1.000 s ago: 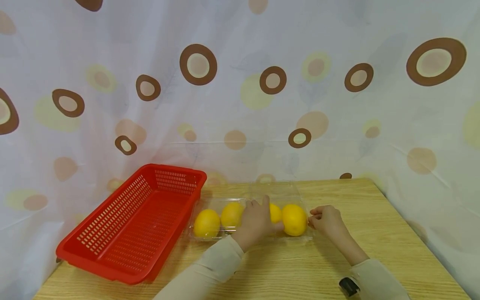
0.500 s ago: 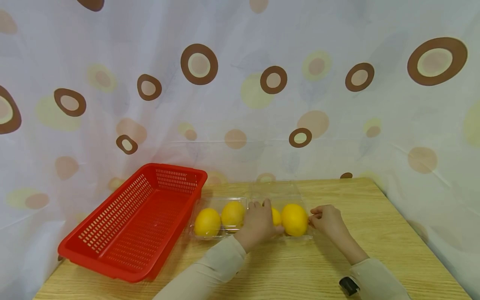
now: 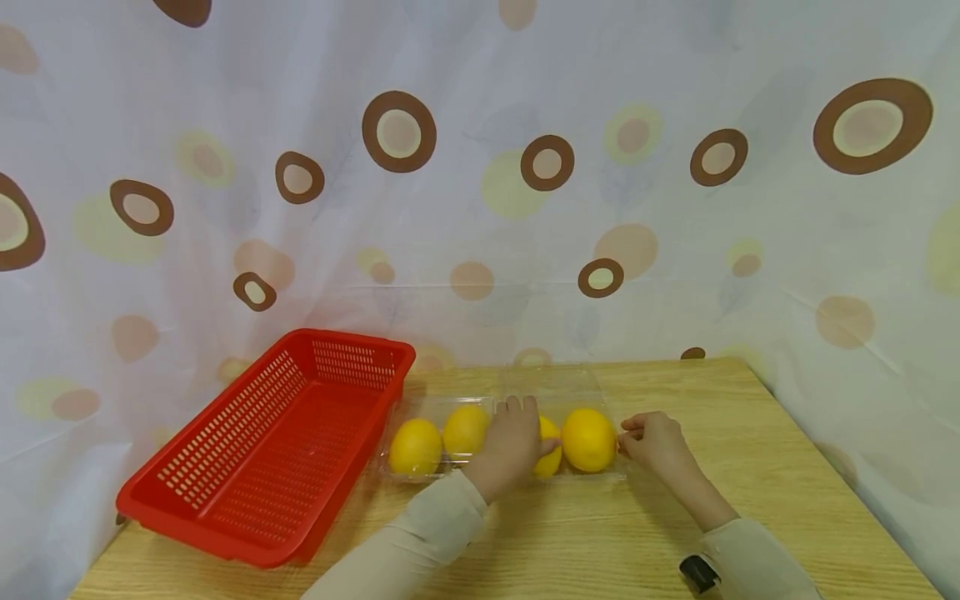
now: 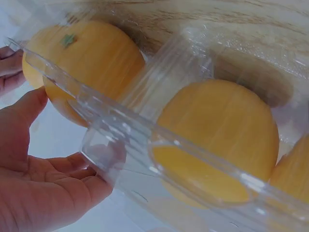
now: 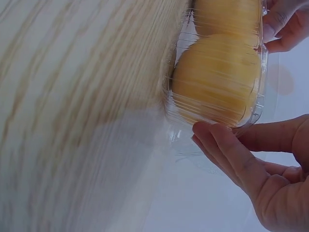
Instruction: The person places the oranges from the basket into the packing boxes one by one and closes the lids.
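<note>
Two clear plastic fruit boxes stand side by side. The left box is closed over two oranges. Behind the right box its clear lid lies folded back. Two more oranges sit in that box, one partly behind my left hand. That hand is at the box's left end; in the left wrist view its curled fingers touch the plastic corner, the thumb near an orange. At the right end, my right hand pinches the box's edge, as the right wrist view shows.
A red plastic basket with slotted walls stands on the wooden table, left of the boxes. Behind the table hangs a patterned curtain. A small black object sits at the right sleeve.
My left hand has shifted slightly left and its thumb has come back a little, so more of the orange beside it shows. My right hand stays at the box's right end.
</note>
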Demonstrator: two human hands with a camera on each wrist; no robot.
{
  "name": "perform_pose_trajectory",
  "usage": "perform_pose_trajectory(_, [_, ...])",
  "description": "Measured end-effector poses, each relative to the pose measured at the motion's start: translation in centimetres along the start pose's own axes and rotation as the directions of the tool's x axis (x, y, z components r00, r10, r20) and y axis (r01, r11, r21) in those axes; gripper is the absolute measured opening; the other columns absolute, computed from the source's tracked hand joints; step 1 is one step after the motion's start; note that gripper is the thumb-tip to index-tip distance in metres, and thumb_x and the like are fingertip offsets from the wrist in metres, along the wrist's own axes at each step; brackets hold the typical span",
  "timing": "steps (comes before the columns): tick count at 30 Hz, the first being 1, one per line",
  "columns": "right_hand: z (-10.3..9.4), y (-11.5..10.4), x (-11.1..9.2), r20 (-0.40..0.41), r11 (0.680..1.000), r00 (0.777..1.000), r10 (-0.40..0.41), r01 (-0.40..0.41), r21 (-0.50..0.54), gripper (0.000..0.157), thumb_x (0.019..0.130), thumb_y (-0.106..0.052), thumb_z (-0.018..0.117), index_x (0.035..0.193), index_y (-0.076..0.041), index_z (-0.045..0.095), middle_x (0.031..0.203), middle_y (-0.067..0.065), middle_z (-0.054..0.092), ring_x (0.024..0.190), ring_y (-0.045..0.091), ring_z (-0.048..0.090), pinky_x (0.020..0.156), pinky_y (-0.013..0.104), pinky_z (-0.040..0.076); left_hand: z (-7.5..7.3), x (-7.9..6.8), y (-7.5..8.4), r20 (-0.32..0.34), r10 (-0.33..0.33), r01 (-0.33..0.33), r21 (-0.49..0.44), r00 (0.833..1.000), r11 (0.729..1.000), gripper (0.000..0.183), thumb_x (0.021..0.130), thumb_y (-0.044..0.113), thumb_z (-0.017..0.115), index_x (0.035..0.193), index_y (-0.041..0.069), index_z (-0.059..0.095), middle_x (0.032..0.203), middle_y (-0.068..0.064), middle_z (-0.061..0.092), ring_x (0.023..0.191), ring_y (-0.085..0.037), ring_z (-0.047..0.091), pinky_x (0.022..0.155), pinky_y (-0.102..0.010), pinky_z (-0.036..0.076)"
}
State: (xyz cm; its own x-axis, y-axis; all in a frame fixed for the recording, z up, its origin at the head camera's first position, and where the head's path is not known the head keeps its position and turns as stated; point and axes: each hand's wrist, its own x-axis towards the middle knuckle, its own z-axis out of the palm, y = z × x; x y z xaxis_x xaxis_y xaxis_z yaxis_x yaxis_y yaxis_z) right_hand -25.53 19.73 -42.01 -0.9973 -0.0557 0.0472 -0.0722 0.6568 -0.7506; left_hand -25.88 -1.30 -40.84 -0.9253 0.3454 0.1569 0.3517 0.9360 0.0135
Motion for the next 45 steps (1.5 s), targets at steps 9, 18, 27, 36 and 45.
perform_pose_trajectory(9, [-0.9, -0.4, 0.3, -0.011, 0.994, 0.997, -0.073, 0.072, -0.081, 0.03, 0.092, -0.004, 0.055, 0.106, 0.022, 0.058, 0.089, 0.029, 0.066, 0.078, 0.035, 0.067, 0.063, 0.037, 0.055, -0.8, 1.7, -2.1, 0.027, -0.053, 0.057, -0.19, 0.998, 0.98, 0.04, 0.094, 0.035, 0.06, 0.108, -0.003, 0.058, 0.101, -0.014, 0.057, 0.094, -0.027, 0.053, 0.083, -0.036, 0.048])
perform_pose_trajectory(18, [-1.1, 0.3, 2.7, 0.062, 0.998, 0.998, 0.023, -0.019, -0.051, 0.043, 0.1, -0.015, 0.044, 0.124, 0.021, 0.049, 0.123, 0.039, 0.051, 0.113, 0.052, 0.049, 0.09, 0.055, 0.046, -1.2, 3.7, -4.6, 0.234, -0.121, 0.186, -0.279, 0.965, 0.942, 0.03, 0.097, 0.031, 0.055, 0.096, 0.002, 0.059, 0.098, -0.013, 0.059, 0.101, -0.032, 0.05, 0.093, -0.045, 0.041])
perform_pose_trajectory(27, [-0.5, 1.4, 5.1, 0.154, 0.996, 0.988, 0.008, -0.021, 0.086, 0.052, 0.104, -0.022, 0.038, 0.135, 0.02, 0.036, 0.134, 0.038, 0.042, 0.122, 0.051, 0.043, 0.098, 0.056, 0.04, -0.6, 4.9, -5.6, 0.294, -0.133, 0.239, -0.363, 0.946, 0.9, 0.031, 0.098, 0.028, 0.053, 0.075, 0.006, 0.054, 0.078, -0.008, 0.056, 0.084, -0.029, 0.053, 0.091, -0.049, 0.037])
perform_pose_trajectory(36, [-0.3, 1.0, 5.7, 0.155, 0.989, 0.988, 0.011, -0.034, 0.142, 0.052, 0.104, -0.022, 0.038, 0.137, 0.018, 0.035, 0.134, 0.037, 0.043, 0.123, 0.05, 0.043, 0.099, 0.055, 0.039, -0.2, 5.2, -6.0, 0.275, -0.087, 0.202, -0.422, 0.957, 0.884, 0.034, 0.098, 0.024, 0.051, 0.068, 0.009, 0.043, 0.066, -0.003, 0.04, 0.062, -0.021, 0.04, 0.087, -0.047, 0.034])
perform_pose_trajectory(45, [0.1, 1.6, 5.6, 0.125, 0.987, 0.992, -0.031, 0.011, 0.157, 0.05, 0.104, -0.02, 0.039, 0.137, 0.017, 0.036, 0.135, 0.036, 0.043, 0.124, 0.049, 0.042, 0.101, 0.056, 0.037, 0.2, 4.7, -6.4, 0.245, -0.103, 0.224, -0.541, 0.964, 0.811, 0.043, 0.097, 0.022, 0.05, 0.125, -0.01, 0.054, 0.132, -0.023, 0.054, 0.124, -0.038, 0.048, 0.108, -0.056, 0.026])
